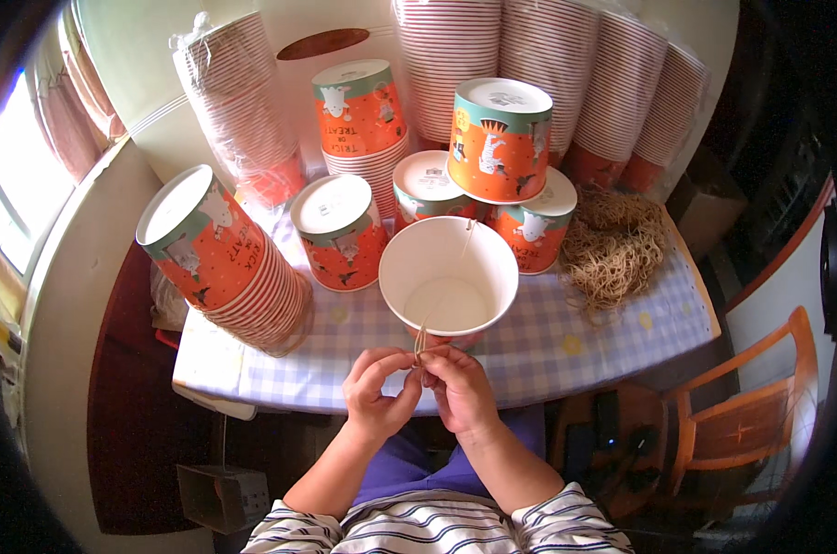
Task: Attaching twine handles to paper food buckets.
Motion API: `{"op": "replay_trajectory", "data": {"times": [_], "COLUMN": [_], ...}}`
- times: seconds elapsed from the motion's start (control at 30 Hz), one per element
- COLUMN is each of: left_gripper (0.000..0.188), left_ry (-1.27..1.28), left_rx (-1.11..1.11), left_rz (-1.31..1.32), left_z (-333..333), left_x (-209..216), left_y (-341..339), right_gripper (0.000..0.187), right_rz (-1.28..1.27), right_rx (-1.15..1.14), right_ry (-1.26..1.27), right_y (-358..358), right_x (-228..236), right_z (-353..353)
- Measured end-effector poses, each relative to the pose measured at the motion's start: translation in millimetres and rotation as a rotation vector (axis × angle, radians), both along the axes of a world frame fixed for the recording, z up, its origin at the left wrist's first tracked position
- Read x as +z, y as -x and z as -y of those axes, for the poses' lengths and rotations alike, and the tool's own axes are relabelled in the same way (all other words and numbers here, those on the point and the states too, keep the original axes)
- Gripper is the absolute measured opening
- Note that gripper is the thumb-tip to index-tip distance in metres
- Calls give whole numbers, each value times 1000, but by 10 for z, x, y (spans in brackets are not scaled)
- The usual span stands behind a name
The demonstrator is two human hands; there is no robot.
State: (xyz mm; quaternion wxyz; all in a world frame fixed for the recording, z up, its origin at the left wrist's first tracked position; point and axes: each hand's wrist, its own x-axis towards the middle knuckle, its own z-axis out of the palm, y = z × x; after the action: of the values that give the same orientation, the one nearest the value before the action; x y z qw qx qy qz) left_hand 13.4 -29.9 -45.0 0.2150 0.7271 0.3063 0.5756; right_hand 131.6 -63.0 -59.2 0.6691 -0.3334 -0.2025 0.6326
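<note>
Striped shirt (428, 528); bucket (448, 272) upright, mouth up

The left grip (374, 392) and right grip (463, 392) partly hide the cord (422, 340), the top edge cropping tall cup stacks (451, 55).

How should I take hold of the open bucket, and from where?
Probably pinch the open bucket by its right rim, from above: it stands mouth up, while the left hand and right hand hold twine at the near side.
</note>
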Motion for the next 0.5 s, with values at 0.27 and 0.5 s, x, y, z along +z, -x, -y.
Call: {"op": "replay_trajectory", "data": {"times": [0.27, 0.5], "left_gripper": [21, 20], "left_ry": [56, 325], "left_rx": [-32, -79], "left_rz": [-24, -61], "left_z": [-21, -96], "left_x": [87, 183], "left_y": [-17, -48], "right_gripper": [11, 18], "right_rz": [27, 166], "right_rx": [-49, -107], "right_ry": [2, -2], "right_y": [28, 20], "right_x": [43, 12], "right_z": [-4, -9]}}
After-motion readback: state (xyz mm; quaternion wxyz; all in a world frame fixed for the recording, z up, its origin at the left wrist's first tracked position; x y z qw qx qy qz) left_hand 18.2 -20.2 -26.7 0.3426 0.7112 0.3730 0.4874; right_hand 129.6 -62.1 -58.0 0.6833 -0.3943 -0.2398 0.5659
